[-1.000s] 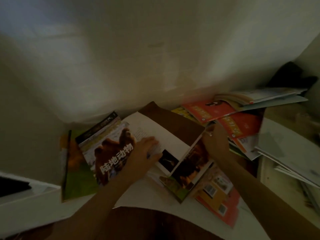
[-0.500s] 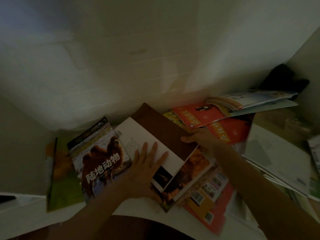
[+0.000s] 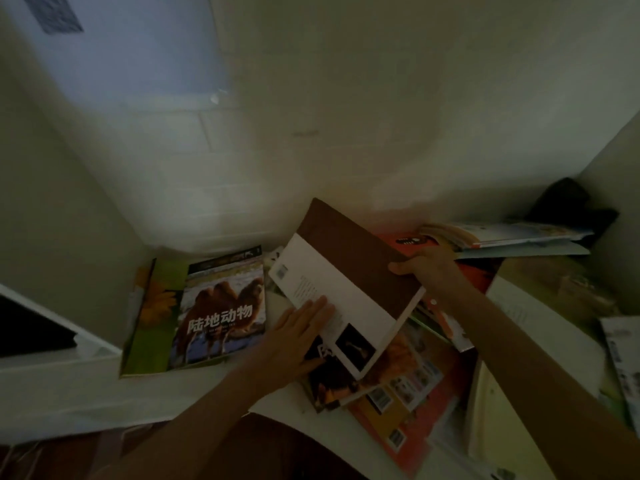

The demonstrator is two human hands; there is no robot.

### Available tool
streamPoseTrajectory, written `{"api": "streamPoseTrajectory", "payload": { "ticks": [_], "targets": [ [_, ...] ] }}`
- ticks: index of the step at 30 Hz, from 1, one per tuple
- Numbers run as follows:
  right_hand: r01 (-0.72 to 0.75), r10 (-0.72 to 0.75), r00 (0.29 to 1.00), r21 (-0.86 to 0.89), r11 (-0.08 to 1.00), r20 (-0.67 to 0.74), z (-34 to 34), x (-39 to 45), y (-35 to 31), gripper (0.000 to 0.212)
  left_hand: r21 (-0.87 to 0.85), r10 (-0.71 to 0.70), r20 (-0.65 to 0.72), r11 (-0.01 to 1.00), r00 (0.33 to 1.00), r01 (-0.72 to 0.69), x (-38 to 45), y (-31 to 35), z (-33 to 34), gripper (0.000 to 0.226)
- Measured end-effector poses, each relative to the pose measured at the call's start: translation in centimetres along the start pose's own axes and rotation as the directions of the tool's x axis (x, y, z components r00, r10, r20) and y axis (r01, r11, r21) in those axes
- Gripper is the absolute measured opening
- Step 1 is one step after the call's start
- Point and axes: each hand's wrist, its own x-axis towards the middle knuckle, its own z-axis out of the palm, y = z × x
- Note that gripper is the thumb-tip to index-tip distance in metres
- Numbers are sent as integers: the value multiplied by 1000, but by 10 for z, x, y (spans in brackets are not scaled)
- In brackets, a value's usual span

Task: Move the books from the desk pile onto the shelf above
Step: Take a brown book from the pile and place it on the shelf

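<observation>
A brown-and-white book [image 3: 349, 282] is tilted up off the desk pile, its right edge raised. My right hand [image 3: 427, 268] grips that right edge, thumb on the brown cover. My left hand [image 3: 298, 336] lies flat with straight fingers against the book's lower left white part. Under it lies a dark book with an orange animal picture [image 3: 349, 382]. A camel-cover book [image 3: 221, 306] rests to the left on a green book [image 3: 152, 306]. No shelf is in view.
Red and orange books [image 3: 412, 420] spread under and right of the pile. Open books [image 3: 502, 233] lie at the back right beside a dark object [image 3: 571, 206]. White papers [image 3: 519, 327] lie at right. A white ledge [image 3: 52, 368] stands at left; the wall is close behind.
The brown-and-white book has lifted off the pile and tilted up on its right side. My right hand moved onto its right edge; my left hand slid to its lower left.
</observation>
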Motion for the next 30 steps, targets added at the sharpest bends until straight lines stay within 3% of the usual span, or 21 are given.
{"api": "streamPoseTrajectory", "payload": {
  "ticks": [2, 5, 9, 11, 13, 16, 18, 19, 21, 23, 25, 28, 30],
  "targets": [
    [-44, 41, 999, 110, 993, 28, -4, -8, -15, 25, -91, -32, -88, 996, 996, 24, 6, 5, -3, 85],
    [-78, 49, 994, 335, 939, 95, -14, -16, -32, 2, -207, -22, -323, 977, 946, -47, 10, 8, -22, 79],
    [-95, 14, 987, 511, 854, 160, -28, -19, -54, 23, -530, -196, -543, 834, 816, -152, 11, 15, -71, 41],
    [-38, -57, 987, 567, 823, 149, -32, -24, -69, 16, -622, -281, -585, 757, 761, -198, 23, 24, -102, 28],
    [31, -135, 984, 624, 781, 120, -40, -24, -80, 26, -733, -393, -571, 640, 721, -232, 36, 34, -131, 20],
    [161, -187, 982, 384, 909, 32, -44, -22, -88, 58, -795, -530, -585, 524, 614, -305, 42, 38, -163, 27],
    [298, -289, 954, 160, 941, -78, -34, -17, -71, 56, -805, -574, -582, 508, 576, -307, 40, 31, -169, 34],
    [353, -349, 935, 98, 930, -55, -23, -17, -57, 54, -825, -597, -557, 478, 577, -303, 39, 27, -168, 34],
    [359, -386, 912, 182, 916, 143, 6, -23, -21, 61, -882, -642, -470, 363, 605, -300, 38, 22, -159, 29],
    [350, -394, 911, 281, 894, 118, 25, -16, 7, 66, -929, -683, -368, 250, 631, -272, 39, 20, -147, 25],
    [303, -331, 943, 322, 897, 36, 27, -4, 16, 52, -975, -714, -219, 132, 664, -180, 40, 15, -133, 31],
    [152, -214, 965, 341, 928, 151, 30, 7, 34, 35, -995, -730, 93, -93, 677, 36, 37, 7, -110, 38],
    [51, -98, 980, 252, 966, 176, 36, 5, 62, 35, -973, -728, 231, -181, 646, 144, 30, 5, -82, 34]
  ]
}}
